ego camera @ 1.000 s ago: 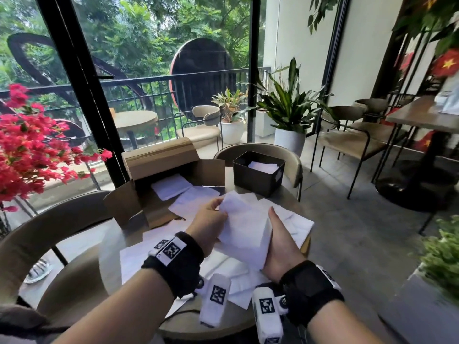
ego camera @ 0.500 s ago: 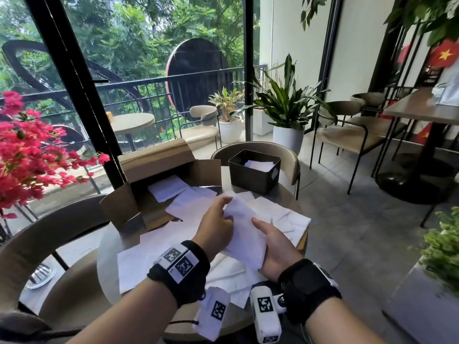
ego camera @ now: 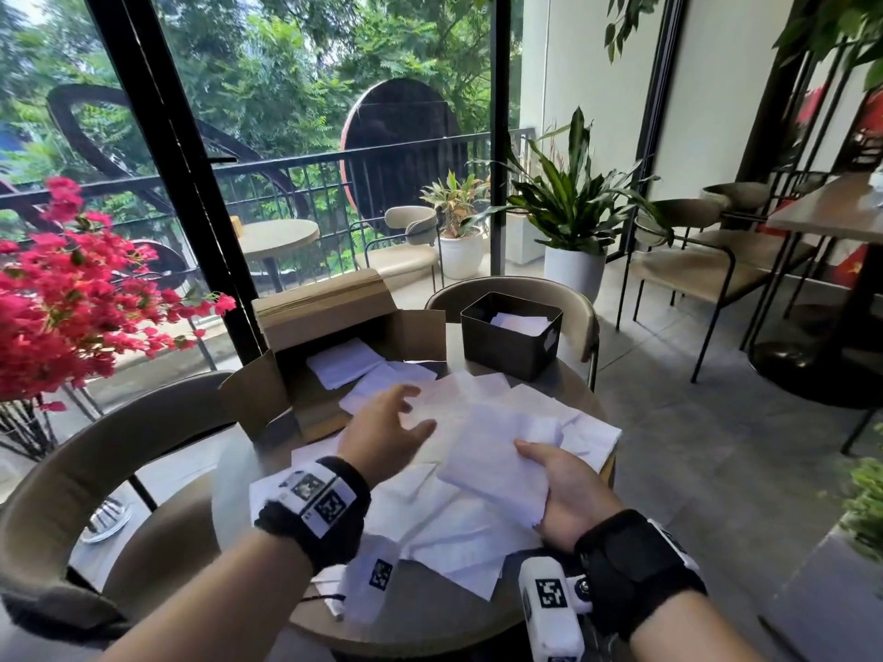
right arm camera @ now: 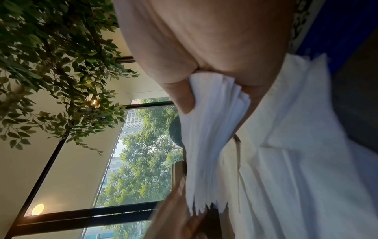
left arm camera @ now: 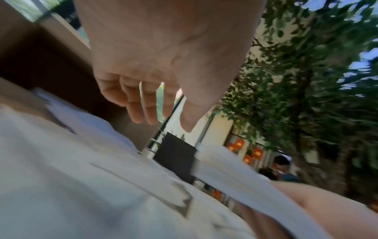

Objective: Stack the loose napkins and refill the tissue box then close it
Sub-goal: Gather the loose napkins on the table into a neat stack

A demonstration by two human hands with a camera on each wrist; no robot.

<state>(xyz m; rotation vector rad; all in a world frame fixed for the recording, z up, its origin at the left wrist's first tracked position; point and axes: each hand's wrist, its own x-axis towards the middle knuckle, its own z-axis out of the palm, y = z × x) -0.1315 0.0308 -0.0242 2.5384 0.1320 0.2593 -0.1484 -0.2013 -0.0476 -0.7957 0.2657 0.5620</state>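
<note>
White loose napkins [ego camera: 444, 513] lie scattered over a small round table [ego camera: 430, 618]. My right hand [ego camera: 559, 484] holds a stack of napkins [ego camera: 497, 461] just above the pile, thumb on top; in the right wrist view the thumb pinches the napkin stack [right arm camera: 210, 129] against the fingers. My left hand [ego camera: 387, 432] hovers open over the napkins to the left, fingers spread and holding nothing, as the left hand [left arm camera: 147, 100] shows in the left wrist view. The black tissue box [ego camera: 510, 334] stands open at the table's far side with a few napkins inside.
An open cardboard box [ego camera: 329, 355] with napkins inside lies at the table's far left. Curved chairs [ego camera: 95, 461] ring the table. Red flowers [ego camera: 67, 298] stand left, potted plants [ego camera: 573, 222] behind, another table [ego camera: 831, 217] at right.
My left hand has let go of the napkin stack and moved left, opening over the loose napkins. The right hand has lowered the stack and keeps hold of it alone.
</note>
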